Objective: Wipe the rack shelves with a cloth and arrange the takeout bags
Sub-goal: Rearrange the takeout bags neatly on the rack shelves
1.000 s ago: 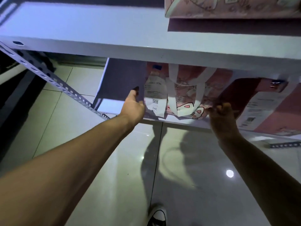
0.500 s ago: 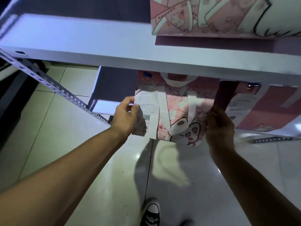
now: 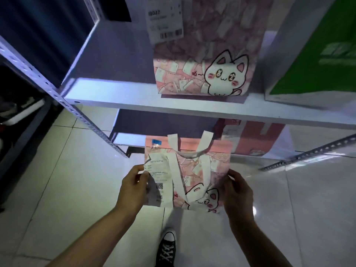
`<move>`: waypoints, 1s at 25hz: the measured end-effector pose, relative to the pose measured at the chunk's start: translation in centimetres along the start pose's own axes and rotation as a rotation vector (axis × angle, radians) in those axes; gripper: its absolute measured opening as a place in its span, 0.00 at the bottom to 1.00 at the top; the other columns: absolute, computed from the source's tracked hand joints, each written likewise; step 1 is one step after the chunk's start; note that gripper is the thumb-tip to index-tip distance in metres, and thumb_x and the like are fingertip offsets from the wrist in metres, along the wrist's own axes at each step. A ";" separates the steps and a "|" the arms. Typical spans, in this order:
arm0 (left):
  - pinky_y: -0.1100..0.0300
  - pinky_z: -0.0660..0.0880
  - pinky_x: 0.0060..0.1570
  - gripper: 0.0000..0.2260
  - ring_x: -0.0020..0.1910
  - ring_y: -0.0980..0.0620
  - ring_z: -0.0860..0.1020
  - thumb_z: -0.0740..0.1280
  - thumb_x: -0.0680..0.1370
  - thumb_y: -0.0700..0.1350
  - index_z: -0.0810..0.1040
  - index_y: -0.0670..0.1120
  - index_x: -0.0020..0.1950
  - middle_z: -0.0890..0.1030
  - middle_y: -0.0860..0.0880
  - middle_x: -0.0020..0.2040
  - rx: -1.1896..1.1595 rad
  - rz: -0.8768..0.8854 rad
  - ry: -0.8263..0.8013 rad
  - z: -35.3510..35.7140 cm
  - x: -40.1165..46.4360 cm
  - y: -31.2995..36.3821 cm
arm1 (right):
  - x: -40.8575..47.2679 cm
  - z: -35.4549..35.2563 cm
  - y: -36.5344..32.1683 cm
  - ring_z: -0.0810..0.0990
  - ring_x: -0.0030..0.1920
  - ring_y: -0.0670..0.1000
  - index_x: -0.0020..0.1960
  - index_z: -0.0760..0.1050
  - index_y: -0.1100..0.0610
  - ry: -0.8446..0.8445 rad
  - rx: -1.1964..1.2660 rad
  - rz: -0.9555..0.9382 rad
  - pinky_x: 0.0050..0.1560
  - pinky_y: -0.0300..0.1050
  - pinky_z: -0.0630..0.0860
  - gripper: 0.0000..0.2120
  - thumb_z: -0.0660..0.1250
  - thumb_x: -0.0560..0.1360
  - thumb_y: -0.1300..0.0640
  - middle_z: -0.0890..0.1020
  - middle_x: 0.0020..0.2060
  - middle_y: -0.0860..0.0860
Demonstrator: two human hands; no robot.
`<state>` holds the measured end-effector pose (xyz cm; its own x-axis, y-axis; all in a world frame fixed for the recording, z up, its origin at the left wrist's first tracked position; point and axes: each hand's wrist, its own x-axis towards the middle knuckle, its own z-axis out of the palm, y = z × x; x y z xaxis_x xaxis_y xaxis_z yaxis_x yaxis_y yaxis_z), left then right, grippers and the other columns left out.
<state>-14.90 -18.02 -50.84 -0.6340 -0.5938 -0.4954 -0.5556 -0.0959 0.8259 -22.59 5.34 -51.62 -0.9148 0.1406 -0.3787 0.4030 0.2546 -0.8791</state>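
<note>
Receipt [image 3: 160, 182] print blurred; lower bag [image 3: 250, 139] shelf-hidden

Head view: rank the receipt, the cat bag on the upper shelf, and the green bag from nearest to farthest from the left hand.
1. Receipt: on the held bag, touching the left hand.
2. Cat bag on the upper shelf: above, slightly right.
3. Green bag: far right on that shelf.

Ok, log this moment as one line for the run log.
step: arranging bags | left hand: grips pink cat bag at receipt edge | right hand: grips bag's other side | bag: off the lower shelf
</note>
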 end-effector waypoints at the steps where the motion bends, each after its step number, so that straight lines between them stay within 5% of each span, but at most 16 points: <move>1: 0.52 0.81 0.38 0.12 0.32 0.57 0.78 0.62 0.82 0.40 0.80 0.54 0.46 0.83 0.54 0.36 0.004 0.005 -0.008 -0.3 -2.0 0.7 | -1.4 -1.5 -0.8 0.83 0.36 0.39 0.47 0.81 0.44 0.011 -0.003 -0.013 0.30 0.31 0.75 0.15 0.62 0.80 0.62 0.86 0.39 0.43; 6: 0.47 0.82 0.41 0.12 0.32 0.56 0.79 0.61 0.82 0.40 0.79 0.56 0.50 0.84 0.53 0.38 0.027 0.055 -0.040 -0.4 -12.1 5.9 | -7.4 -9.4 -6.6 0.85 0.40 0.42 0.49 0.81 0.43 0.042 0.013 -0.067 0.34 0.37 0.80 0.15 0.61 0.81 0.60 0.86 0.40 0.41; 10: 0.58 0.82 0.36 0.10 0.40 0.56 0.83 0.62 0.82 0.42 0.78 0.57 0.52 0.85 0.54 0.45 -0.043 0.114 -0.077 0.5 -18.5 11.6 | -10.9 -14.9 -12.4 0.85 0.48 0.51 0.54 0.83 0.46 0.087 0.097 -0.070 0.49 0.55 0.83 0.12 0.62 0.81 0.58 0.87 0.45 0.45; 15: 0.69 0.76 0.34 0.15 0.42 0.62 0.82 0.63 0.80 0.36 0.76 0.57 0.56 0.85 0.55 0.48 -0.099 0.248 -0.164 1.5 -25.1 18.7 | -13.7 -21.3 -20.1 0.85 0.44 0.49 0.48 0.83 0.41 0.124 0.195 -0.100 0.40 0.49 0.84 0.15 0.62 0.80 0.58 0.86 0.42 0.44; 18: 0.65 0.79 0.40 0.15 0.47 0.57 0.82 0.64 0.81 0.36 0.76 0.58 0.55 0.84 0.54 0.50 -0.111 0.332 -0.225 2.0 -27.9 23.2 | -14.6 -25.0 -24.9 0.85 0.49 0.55 0.53 0.83 0.47 0.155 0.220 -0.124 0.49 0.57 0.84 0.12 0.62 0.80 0.59 0.87 0.47 0.50; 25: 0.49 0.81 0.55 0.18 0.54 0.58 0.82 0.63 0.82 0.38 0.74 0.63 0.60 0.84 0.59 0.56 -0.095 0.562 -0.466 3.5 -30.3 36.2 | -14.9 -32.7 -37.2 0.86 0.48 0.55 0.52 0.84 0.50 0.252 0.312 -0.273 0.47 0.53 0.83 0.12 0.63 0.79 0.60 0.87 0.46 0.52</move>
<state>-17.70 -0.69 -6.89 -0.9841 -0.1743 -0.0354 -0.0433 0.0414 0.9982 -23.12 25.07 -3.78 -0.9353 0.3459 -0.0743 0.0869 0.0211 -0.9960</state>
